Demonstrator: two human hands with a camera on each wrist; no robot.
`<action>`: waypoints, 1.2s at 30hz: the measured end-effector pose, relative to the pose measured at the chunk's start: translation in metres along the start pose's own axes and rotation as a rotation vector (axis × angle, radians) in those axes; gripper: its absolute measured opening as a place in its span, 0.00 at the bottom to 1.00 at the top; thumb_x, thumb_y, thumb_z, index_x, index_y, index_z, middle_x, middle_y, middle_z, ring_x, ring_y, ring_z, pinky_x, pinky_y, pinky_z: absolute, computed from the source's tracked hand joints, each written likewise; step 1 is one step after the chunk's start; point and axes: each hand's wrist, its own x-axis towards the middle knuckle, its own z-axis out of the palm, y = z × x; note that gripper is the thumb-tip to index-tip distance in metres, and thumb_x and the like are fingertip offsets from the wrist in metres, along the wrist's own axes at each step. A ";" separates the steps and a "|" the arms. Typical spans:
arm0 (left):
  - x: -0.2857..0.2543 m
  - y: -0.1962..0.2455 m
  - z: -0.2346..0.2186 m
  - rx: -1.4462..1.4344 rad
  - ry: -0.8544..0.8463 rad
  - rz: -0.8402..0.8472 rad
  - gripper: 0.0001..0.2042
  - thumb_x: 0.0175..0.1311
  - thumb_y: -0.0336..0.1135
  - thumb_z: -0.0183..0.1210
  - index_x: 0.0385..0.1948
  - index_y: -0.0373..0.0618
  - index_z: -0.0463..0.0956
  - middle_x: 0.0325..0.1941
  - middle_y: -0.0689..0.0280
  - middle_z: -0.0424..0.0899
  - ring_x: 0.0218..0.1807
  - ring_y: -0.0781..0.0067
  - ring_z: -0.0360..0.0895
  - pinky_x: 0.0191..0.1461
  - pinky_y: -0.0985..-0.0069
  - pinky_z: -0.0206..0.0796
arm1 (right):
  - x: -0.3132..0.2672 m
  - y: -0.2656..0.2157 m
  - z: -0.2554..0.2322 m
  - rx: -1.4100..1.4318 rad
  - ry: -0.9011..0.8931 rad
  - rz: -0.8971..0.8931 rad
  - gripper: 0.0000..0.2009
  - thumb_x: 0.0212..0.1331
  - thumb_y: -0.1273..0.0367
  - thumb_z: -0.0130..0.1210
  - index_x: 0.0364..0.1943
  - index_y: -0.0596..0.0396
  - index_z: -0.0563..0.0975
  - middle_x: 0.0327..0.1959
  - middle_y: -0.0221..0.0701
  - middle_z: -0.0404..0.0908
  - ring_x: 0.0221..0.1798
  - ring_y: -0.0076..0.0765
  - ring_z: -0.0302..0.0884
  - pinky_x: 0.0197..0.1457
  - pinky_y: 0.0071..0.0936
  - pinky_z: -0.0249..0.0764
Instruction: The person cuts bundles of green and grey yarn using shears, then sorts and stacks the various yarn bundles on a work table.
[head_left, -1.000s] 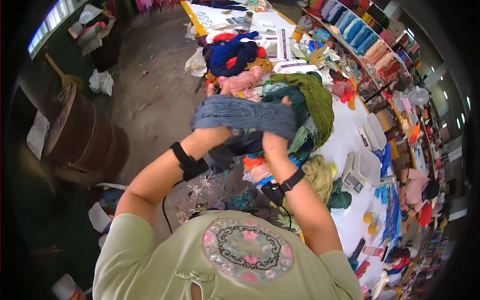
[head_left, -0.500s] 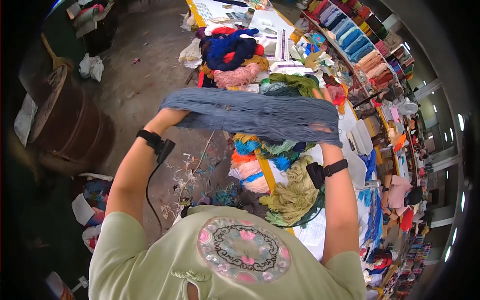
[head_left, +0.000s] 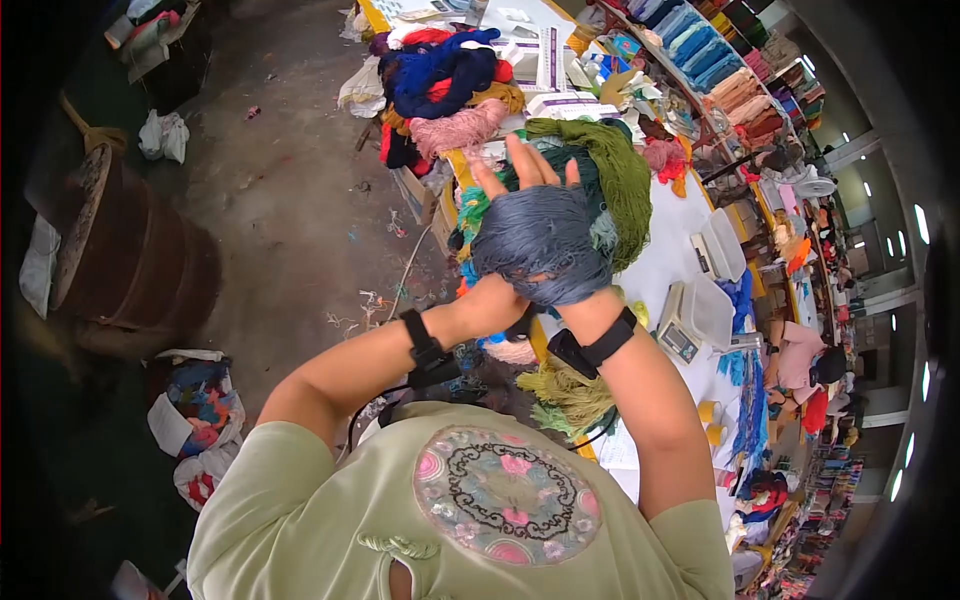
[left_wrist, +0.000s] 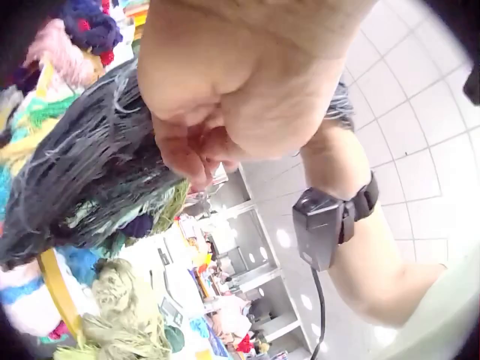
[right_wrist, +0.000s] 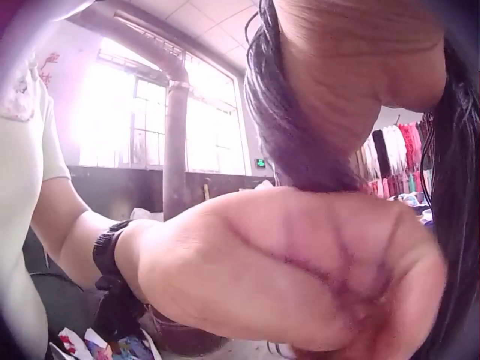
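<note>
Head view: from the left, we see a rusty drum standing on the floor. Next, the left hand is curled up with its fingers tucked in, holding nothing that we can see, just beside the right wrist. The gray-blue yarn is up in the air, looped around the right hand, whose fingers poke out above it, spread wide. To the right, we see green yarn and a scale on the table.
</note>
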 end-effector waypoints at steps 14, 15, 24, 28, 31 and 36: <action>0.074 -0.047 -0.120 0.478 0.406 0.061 0.30 0.62 0.35 0.58 0.67 0.39 0.62 0.76 0.45 0.54 0.77 0.39 0.49 0.75 0.57 0.49 | -0.150 0.161 -0.105 -0.121 0.003 0.361 0.29 0.55 0.63 0.61 0.63 0.57 0.70 0.62 0.45 0.71 0.65 0.47 0.67 0.69 0.41 0.62; 0.052 -0.071 -0.136 0.590 0.527 0.119 0.31 0.63 0.33 0.56 0.69 0.40 0.58 0.76 0.45 0.53 0.77 0.39 0.47 0.76 0.57 0.49 | -0.182 0.177 -0.095 0.061 -0.046 0.641 0.27 0.56 0.64 0.59 0.61 0.56 0.72 0.62 0.45 0.70 0.65 0.48 0.67 0.70 0.42 0.60; 0.072 -0.056 -0.180 0.219 0.142 -0.369 0.30 0.68 0.30 0.52 0.72 0.40 0.53 0.78 0.49 0.50 0.79 0.54 0.49 0.76 0.62 0.50 | -0.200 0.161 -0.037 0.298 0.211 0.583 0.28 0.59 0.75 0.57 0.66 0.59 0.65 0.54 0.37 0.78 0.60 0.37 0.75 0.62 0.32 0.71; 0.064 0.034 -0.119 -0.323 -0.039 -0.164 0.48 0.61 0.53 0.63 0.75 0.41 0.41 0.78 0.43 0.47 0.80 0.56 0.44 0.76 0.58 0.46 | -0.232 0.122 -0.034 0.290 -0.215 0.270 0.22 0.61 0.71 0.60 0.60 0.57 0.73 0.46 0.36 0.83 0.52 0.31 0.80 0.54 0.27 0.75; 0.069 0.064 -0.069 -0.800 0.081 -0.001 0.63 0.46 0.72 0.65 0.75 0.42 0.35 0.79 0.48 0.44 0.80 0.50 0.42 0.77 0.56 0.44 | -0.259 0.081 -0.041 1.125 -0.836 0.752 0.17 0.62 0.67 0.60 0.54 0.56 0.78 0.48 0.35 0.83 0.52 0.32 0.79 0.55 0.29 0.74; 0.065 0.060 -0.057 -1.229 0.131 -0.304 0.39 0.70 0.57 0.51 0.74 0.42 0.48 0.63 0.60 0.66 0.60 0.62 0.66 0.66 0.63 0.59 | -0.452 0.047 0.033 0.743 -0.172 1.823 0.23 0.55 0.64 0.66 0.51 0.65 0.77 0.47 0.39 0.83 0.52 0.32 0.80 0.55 0.30 0.76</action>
